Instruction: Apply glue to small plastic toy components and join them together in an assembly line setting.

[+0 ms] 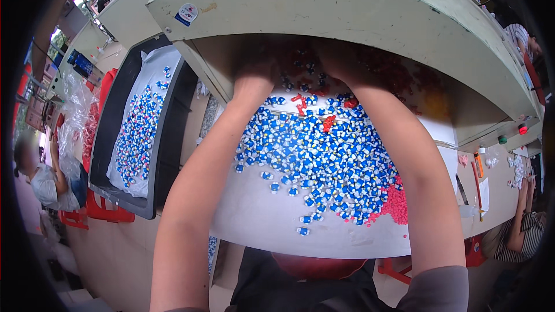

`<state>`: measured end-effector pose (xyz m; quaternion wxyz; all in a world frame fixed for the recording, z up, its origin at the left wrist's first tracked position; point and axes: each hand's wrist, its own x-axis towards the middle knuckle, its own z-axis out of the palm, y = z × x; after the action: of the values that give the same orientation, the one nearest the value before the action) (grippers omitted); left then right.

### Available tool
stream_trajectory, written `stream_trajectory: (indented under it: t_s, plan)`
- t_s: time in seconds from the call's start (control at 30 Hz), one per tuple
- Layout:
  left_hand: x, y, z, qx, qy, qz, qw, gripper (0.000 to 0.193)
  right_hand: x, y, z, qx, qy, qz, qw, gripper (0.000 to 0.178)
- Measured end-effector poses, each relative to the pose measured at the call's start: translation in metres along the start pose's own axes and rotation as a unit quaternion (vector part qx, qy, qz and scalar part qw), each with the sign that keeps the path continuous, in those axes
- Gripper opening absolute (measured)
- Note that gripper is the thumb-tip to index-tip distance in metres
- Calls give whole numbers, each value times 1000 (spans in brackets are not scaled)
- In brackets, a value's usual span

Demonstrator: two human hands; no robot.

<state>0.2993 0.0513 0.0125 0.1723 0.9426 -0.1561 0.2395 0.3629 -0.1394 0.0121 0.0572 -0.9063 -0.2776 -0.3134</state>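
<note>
Both my forearms reach forward under a pale green metal hood. My left hand (258, 71) is in the shadow at the left, and my right hand (338, 62) is in the shadow farther right; the fingers of both are too dark to make out. Between and below them spreads a heap of small blue-and-white figurines (312, 144) on a white work surface (248, 208). Red plastic pieces (329, 123) lie on the heap, and more red pieces (399, 75) lie in the dark under the hood. Small pink pieces (396, 205) are piled beside my right forearm.
The hood (324, 11) overhangs the back of the surface. A black tray (159, 156) lined with white sheeting holds more figurines at the left. Green and red buttons (513, 134) sit at the hood's right end. Other people (49, 179) are seated at both sides.
</note>
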Motion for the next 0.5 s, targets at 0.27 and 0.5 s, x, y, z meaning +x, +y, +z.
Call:
stream_trajectory:
  t_s: [0.27, 0.5]
  plan:
    - [-4, -12, -4, -94, -66, -9, 993, 28, 24, -6, -28, 41, -240, 69, 967, 34]
    - [-43, -3, -27, -255, -69, -90, 960, 33, 17, 0, -4, -52, -178, 11, 983, 25]
